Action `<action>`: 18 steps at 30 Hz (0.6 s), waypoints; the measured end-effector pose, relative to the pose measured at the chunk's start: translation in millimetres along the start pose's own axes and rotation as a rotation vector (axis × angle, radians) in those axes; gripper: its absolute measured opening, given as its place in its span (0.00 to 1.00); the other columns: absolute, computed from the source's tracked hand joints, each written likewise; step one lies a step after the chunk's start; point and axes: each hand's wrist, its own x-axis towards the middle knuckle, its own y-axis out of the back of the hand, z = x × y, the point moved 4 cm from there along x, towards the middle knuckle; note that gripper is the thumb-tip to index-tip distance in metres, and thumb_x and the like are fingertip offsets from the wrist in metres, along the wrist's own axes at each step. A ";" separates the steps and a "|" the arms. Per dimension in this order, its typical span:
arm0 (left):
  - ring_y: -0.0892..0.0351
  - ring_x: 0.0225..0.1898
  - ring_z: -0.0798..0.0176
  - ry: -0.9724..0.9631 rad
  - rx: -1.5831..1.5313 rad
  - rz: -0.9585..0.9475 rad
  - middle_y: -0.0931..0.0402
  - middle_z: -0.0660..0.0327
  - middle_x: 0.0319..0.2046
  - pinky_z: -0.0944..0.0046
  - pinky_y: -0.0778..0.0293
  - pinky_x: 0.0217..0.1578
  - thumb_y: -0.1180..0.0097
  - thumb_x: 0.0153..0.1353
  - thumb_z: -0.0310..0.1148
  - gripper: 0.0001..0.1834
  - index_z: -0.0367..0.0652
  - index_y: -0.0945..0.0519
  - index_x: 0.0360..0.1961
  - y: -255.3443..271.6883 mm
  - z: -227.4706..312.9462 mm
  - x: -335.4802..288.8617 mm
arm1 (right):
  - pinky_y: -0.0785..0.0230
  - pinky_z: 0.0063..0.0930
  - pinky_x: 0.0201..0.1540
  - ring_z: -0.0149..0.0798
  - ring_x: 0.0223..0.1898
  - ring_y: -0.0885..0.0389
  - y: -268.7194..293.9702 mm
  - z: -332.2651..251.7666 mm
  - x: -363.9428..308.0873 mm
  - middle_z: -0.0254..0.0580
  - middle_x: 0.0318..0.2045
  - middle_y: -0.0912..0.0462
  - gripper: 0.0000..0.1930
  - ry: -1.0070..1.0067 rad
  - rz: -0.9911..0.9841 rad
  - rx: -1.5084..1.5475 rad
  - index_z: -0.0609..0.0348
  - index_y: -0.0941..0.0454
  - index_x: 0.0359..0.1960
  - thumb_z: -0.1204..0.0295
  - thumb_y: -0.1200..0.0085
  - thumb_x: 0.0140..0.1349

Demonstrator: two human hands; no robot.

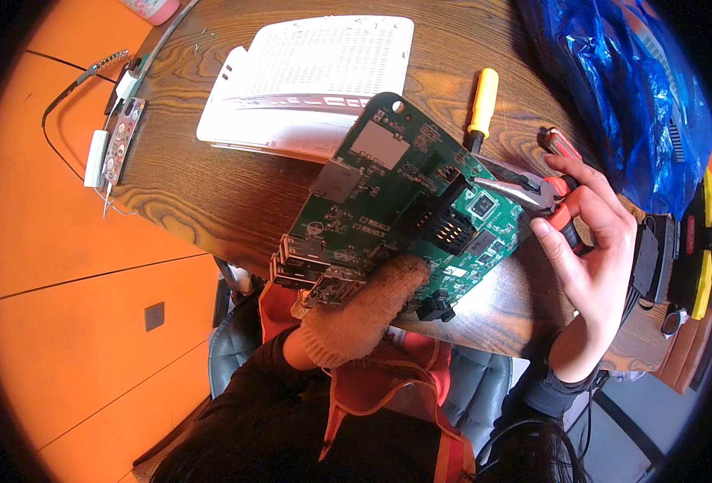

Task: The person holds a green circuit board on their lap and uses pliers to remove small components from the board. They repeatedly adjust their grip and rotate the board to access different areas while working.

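Observation:
A green circuit board (pixel 336 211) is held tilted above the wooden table's near edge. My left hand (pixel 364 318), in a tan knitted glove, grips the board by its lower edge; its fingertips are partly hidden. My bare right hand (pixel 593 229) is closed around the red-and-black handles of long-nose pliers (pixel 533 196). The pliers' jaws reach over the board's upper right part, beside a black slot-like component (pixel 440 219). Whether the tips grip anything there I cannot tell. Metal ports (pixel 295 262) line the board's lower left edge.
A white vented plastic casing (pixel 315 68) lies behind the board. A yellow-handled screwdriver (pixel 484 97) and a red-handled tool (pixel 563 145) lie near the pliers. A blue plastic bag (pixel 613 88) covers the far right. Small loose bits (pixel 203 36) and a cable (pixel 54 105) are at left.

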 end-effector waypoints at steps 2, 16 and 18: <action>0.28 0.47 0.55 0.025 0.007 0.028 0.30 0.49 0.47 0.56 0.27 0.46 0.54 0.56 0.25 0.21 0.31 0.34 0.52 -0.5 1.3 -1.6 | 0.36 0.37 0.51 0.51 0.46 0.25 -0.8 -0.3 0.3 0.54 0.40 0.23 0.13 -0.004 0.009 0.018 0.67 0.25 0.23 0.69 0.37 0.42; 0.28 0.42 0.67 -0.069 0.008 0.032 0.26 0.59 0.43 0.66 0.29 0.43 0.45 0.56 0.30 0.17 0.39 0.27 0.48 7.9 -6.4 -5.0 | 0.31 0.31 0.35 0.46 0.32 0.22 -1.9 -2.9 -3.3 0.50 0.30 0.22 0.15 0.058 0.021 -0.059 0.67 0.24 0.23 0.67 0.36 0.41; 0.27 0.42 0.67 -0.085 -0.053 -0.015 0.26 0.59 0.44 0.66 0.29 0.43 0.45 0.56 0.30 0.16 0.39 0.25 0.46 8.0 -8.5 -5.1 | 0.31 0.30 0.32 0.46 0.29 0.23 -1.6 -3.2 -4.5 0.50 0.28 0.22 0.15 0.065 0.038 -0.084 0.67 0.24 0.23 0.66 0.36 0.41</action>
